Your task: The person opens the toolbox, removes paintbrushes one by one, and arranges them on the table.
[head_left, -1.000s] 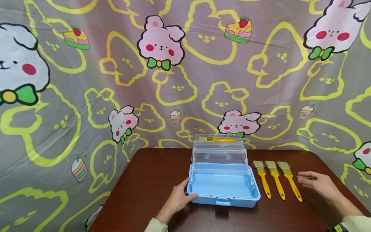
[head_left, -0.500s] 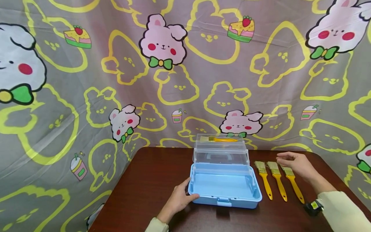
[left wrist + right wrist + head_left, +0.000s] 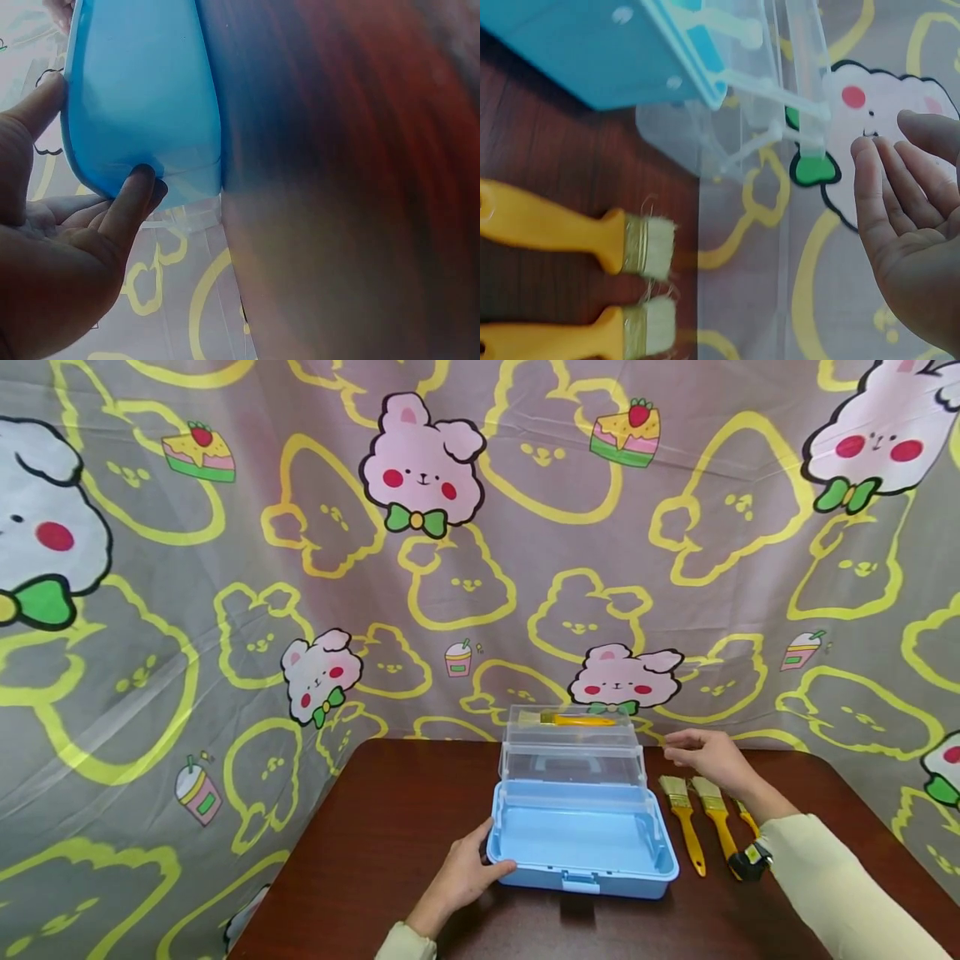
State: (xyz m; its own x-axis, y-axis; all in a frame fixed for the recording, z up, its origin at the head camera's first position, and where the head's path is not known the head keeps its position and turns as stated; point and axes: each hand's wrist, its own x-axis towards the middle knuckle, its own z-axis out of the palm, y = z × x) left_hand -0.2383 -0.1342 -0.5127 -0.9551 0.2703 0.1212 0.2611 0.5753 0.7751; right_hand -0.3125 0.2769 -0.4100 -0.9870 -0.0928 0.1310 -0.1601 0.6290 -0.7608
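Observation:
A light blue plastic toolbox (image 3: 577, 843) stands with its clear fold-out trays (image 3: 572, 767) raised at the back. My left hand (image 3: 467, 872) grips its front left corner, the thumb over the rim and the fingers against the side wall (image 3: 150, 90). One yellow-handled paintbrush (image 3: 577, 721) lies in the top tray. My right hand (image 3: 708, 758) is in the air behind the other brushes, holding nothing, its fingers loosely bent. Below it lie a left paintbrush (image 3: 684, 827), a middle paintbrush (image 3: 716, 818) and a right paintbrush (image 3: 747, 818), the last mostly hidden by the forearm.
The toolbox stands on a dark red-brown wooden table (image 3: 390, 810) with rounded back corners. A patterned cloth curtain (image 3: 465, 568) hangs close behind the table and along its sides. A dark wrist strap (image 3: 750, 862) is on the right forearm.
My right hand has moved left and back, from beside the right paintbrush to above the table's rear, close to the toolbox trays. The left hand keeps its grip on the toolbox corner.

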